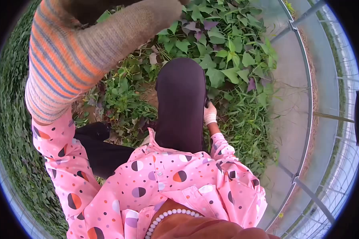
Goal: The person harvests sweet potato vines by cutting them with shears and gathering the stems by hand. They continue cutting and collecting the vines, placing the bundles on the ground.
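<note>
Very near the camera, my left hand [73,59] is raised at the upper left in a knitted glove with orange and grey stripes and brown fingers. One thick finger stretches toward the top middle, apart from a darker part of the glove; the top edge cuts off the rest. Nothing shows in this hand. My right hand [210,113], in a pale glove, is low beside the right side of my dark-clad knee [181,95]. Its fingertips are dark and partly hidden by the knee, so any held object cannot be made out.
Leafy vines [227,51] and grass [243,127] grow around the knee, with some bare soil. My other dark-clad leg [103,153] is at the left. A curved metal frame [309,91] with sheeting and netting runs along the right. Dense foliage [12,119] lines the far left.
</note>
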`<state>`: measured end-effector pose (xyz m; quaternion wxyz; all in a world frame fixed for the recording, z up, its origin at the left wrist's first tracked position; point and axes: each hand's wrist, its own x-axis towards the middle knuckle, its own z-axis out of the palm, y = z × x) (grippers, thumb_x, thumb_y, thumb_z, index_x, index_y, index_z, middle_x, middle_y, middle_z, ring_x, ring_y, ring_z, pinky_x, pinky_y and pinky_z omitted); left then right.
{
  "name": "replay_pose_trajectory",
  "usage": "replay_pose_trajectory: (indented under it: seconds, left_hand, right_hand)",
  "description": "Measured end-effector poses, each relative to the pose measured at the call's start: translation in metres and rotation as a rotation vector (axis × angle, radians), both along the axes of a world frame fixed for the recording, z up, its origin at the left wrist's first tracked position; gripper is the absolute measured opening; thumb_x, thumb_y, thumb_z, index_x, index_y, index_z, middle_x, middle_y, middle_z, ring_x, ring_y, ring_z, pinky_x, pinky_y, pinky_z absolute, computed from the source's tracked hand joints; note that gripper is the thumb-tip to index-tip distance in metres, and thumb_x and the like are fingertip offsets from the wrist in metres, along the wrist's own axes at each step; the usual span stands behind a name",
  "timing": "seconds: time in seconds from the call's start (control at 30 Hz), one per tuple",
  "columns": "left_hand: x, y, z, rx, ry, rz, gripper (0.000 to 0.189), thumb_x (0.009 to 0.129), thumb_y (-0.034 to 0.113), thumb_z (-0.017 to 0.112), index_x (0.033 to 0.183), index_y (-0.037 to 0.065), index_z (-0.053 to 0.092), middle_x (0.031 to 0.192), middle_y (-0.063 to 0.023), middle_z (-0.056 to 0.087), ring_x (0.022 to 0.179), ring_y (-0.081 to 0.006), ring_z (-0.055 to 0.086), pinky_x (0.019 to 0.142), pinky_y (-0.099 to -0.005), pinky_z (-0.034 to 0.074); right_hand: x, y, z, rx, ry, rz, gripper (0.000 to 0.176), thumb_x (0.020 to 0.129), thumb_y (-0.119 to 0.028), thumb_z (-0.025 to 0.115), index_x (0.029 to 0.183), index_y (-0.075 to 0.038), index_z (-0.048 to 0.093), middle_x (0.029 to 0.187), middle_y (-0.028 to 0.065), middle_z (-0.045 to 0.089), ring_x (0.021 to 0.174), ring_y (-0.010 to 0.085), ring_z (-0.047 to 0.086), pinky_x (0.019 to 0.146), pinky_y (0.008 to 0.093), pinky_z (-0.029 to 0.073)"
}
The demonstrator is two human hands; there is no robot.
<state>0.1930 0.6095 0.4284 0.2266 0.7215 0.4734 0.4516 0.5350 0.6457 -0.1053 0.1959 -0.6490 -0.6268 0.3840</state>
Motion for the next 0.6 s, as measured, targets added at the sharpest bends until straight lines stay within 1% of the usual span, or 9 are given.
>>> replay_pose_trajectory:
  seconds: [0.13,0.17,0.23,0.27,0.33,0.4,0.5,0.57,0.6]
  left_hand:
    - [-0.019,0.070,-0.077,-0.293,0.071,0.089,0.021,0.088,0.008,0.060,0.108,0.003,0.066,0.099,-0.0022,0.068,0.089,-0.0083,0.061,0.079,-0.0226,0.048]
    - [-0.024,0.095,-0.120,-0.329,-0.093,0.076,0.020,0.088,0.013,0.063,0.105,0.003,0.066,0.082,-0.0014,0.066,0.071,-0.0061,0.056,0.063,-0.0227,0.048]
    - [-0.034,0.140,-0.206,-0.473,0.160,0.121,0.027,0.084,0.021,0.062,0.104,0.004,0.066,0.082,-0.0090,0.067,0.069,-0.0141,0.062,0.065,-0.0296,0.052]
    - [-0.030,0.160,-0.244,-0.603,0.224,0.059,0.027,0.085,0.016,0.063,0.107,0.001,0.065,0.094,-0.0118,0.069,0.077,-0.0142,0.064,0.070,-0.0295,0.051]
    - [-0.008,0.183,-0.294,-0.680,0.443,-0.076,0.029,0.082,0.021,0.061,0.106,0.006,0.066,0.095,-0.0164,0.067,0.082,-0.0262,0.065,0.076,-0.0338,0.052]
    - [0.021,0.199,-0.342,-0.510,0.595,-0.206,0.030,0.081,0.024,0.060,0.107,0.009,0.066,0.104,-0.0163,0.065,0.096,-0.0335,0.062,0.086,-0.0406,0.049]
    - [0.058,0.228,-0.384,-0.181,0.668,-0.356,0.030,0.081,0.020,0.061,0.111,0.013,0.063,0.131,-0.0103,0.052,0.114,-0.0308,0.054,0.097,-0.0426,0.043]
    - [0.067,0.258,-0.395,0.124,0.694,-0.359,0.035,0.081,0.019,0.062,0.115,0.014,0.059,0.131,-0.0100,0.052,0.114,-0.0302,0.054,0.095,-0.0431,0.043]
    - [0.065,0.272,-0.379,-0.064,0.775,-0.417,0.040,0.082,0.020,0.061,0.121,0.013,0.055,0.131,-0.0115,0.051,0.113,-0.0306,0.054,0.091,-0.0442,0.045]
  right_hand:
    - [-0.018,0.055,0.031,0.160,0.106,-0.001,0.029,0.085,-0.024,0.062,0.106,-0.005,0.063,0.096,0.0205,0.066,0.092,0.0368,0.063,0.080,0.0379,0.050]
    - [-0.030,0.074,0.059,0.132,0.008,0.067,0.032,0.084,-0.027,0.062,0.107,-0.004,0.063,0.097,0.0204,0.066,0.092,0.0370,0.063,0.081,0.0394,0.050]
    - [-0.054,0.112,0.118,0.089,-0.185,0.215,0.038,0.083,-0.033,0.062,0.107,-0.004,0.063,0.099,0.0203,0.066,0.094,0.0373,0.062,0.083,0.0425,0.050]
    - [-0.065,0.132,0.130,0.084,-0.279,0.259,0.038,0.083,-0.034,0.061,0.106,-0.003,0.063,0.099,0.0204,0.066,0.094,0.0374,0.062,0.083,0.0430,0.050]
    - [-0.076,0.186,0.118,0.033,-0.497,0.259,0.035,0.084,-0.034,0.059,0.101,-0.004,0.065,0.100,0.0211,0.065,0.094,0.0387,0.062,0.083,0.0442,0.049]
    - [-0.050,0.242,0.083,0.056,-0.688,0.177,0.032,0.084,-0.031,0.055,0.095,-0.004,0.068,0.100,0.0221,0.065,0.094,0.0403,0.061,0.083,0.0453,0.049]
    - [0.030,0.297,0.017,0.440,-0.364,-0.434,0.035,0.085,-0.034,0.053,0.086,-0.003,0.070,0.089,0.0229,0.067,0.085,0.0414,0.064,0.081,0.0438,0.050]
    - [0.058,0.278,0.052,0.129,-0.738,-0.333,0.038,0.089,-0.036,0.049,0.100,-0.004,0.069,0.103,0.0231,0.065,0.094,0.0402,0.062,0.085,0.0412,0.048]
    - [0.070,0.276,0.040,0.047,-0.820,-0.325,0.039,0.090,-0.036,0.049,0.102,-0.004,0.068,0.103,0.0212,0.066,0.093,0.0378,0.062,0.084,0.0402,0.048]
